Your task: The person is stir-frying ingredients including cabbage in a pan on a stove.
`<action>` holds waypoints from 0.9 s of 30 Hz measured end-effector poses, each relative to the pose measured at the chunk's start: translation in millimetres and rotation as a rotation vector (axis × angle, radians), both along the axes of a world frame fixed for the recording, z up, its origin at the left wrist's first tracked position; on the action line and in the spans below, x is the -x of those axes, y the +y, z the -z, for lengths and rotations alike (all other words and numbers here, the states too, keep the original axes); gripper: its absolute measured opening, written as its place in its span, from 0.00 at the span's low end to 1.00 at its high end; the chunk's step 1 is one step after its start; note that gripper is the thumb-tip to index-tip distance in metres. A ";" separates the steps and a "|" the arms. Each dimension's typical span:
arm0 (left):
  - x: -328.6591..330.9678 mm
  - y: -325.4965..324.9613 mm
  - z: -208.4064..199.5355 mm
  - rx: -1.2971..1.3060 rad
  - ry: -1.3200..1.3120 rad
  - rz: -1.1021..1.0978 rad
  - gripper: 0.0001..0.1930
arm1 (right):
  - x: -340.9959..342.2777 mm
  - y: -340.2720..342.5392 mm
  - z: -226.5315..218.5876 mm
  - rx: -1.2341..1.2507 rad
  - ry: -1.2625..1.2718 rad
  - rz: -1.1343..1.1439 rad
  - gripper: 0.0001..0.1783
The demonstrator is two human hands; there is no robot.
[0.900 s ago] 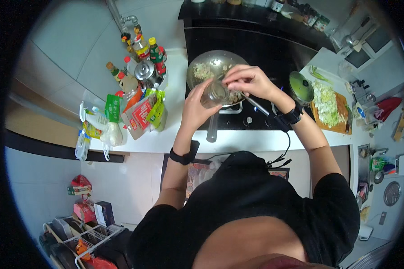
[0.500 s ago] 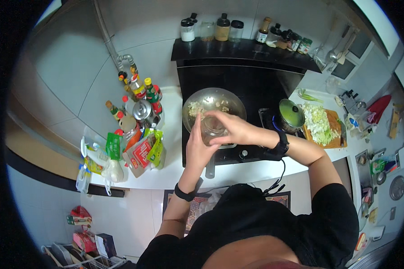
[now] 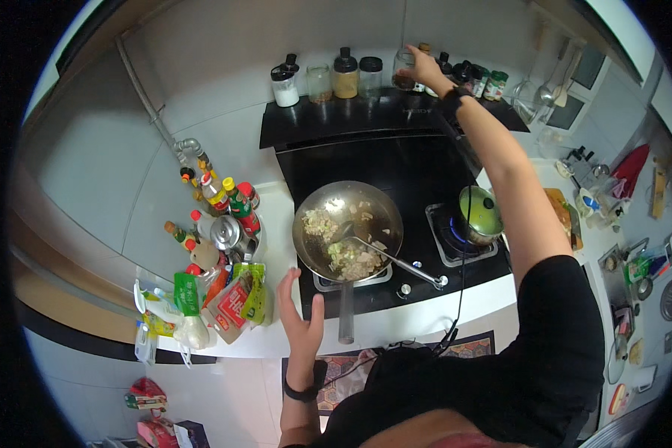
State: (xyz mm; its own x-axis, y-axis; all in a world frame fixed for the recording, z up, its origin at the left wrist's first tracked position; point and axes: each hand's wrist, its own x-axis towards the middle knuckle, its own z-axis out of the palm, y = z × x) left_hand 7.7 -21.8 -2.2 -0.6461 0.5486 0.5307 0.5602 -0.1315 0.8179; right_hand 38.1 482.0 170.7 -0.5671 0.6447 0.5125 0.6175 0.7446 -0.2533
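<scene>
My right hand (image 3: 426, 70) reaches to the black shelf behind the stove, its fingers wrapped round a glass jar (image 3: 403, 63) with dark contents at the bottom. The jar stands at the shelf, just left of the sauce bottle. My left hand (image 3: 302, 328) is raised with its fingers apart and nothing in it, left of the wok's handle (image 3: 346, 317). In the wok (image 3: 381, 213) lie pale chopped pieces of food (image 3: 357, 261). A metal ladle (image 3: 399, 263) rests in it, its handle over the right rim.
On the right burner stands a pot with a green lid (image 3: 481, 212), a flame under it. Several seasoning jars (image 3: 346, 75) line the shelf (image 3: 313, 119). Bottles (image 3: 239, 205) and food bags (image 3: 231, 306) crowd the left counter. A cutting board (image 3: 558, 200) lies beyond my right arm.
My right hand has gone from above the wok up to the shelf with the glass jar. My left hand has let go of it and drawn back. The view has shifted, showing the ladle.
</scene>
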 end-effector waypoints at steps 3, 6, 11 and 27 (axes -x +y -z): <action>-3.2 -5.9 -9.7 0.033 0.084 -0.029 0.22 | 19.8 31.7 22.4 0.021 0.008 -0.002 0.43; -1.5 -9.6 -10.1 0.105 0.159 -0.075 0.20 | 30.1 49.2 41.0 0.010 -0.041 -0.030 0.40; -7.0 -6.3 -6.1 0.073 0.059 -0.031 0.15 | 36.2 73.0 49.0 -0.028 -0.016 -0.057 0.35; -12.8 -24.2 -7.5 0.111 0.018 -0.054 0.09 | 161.0 -21.2 25.2 -0.271 -0.321 -0.490 0.14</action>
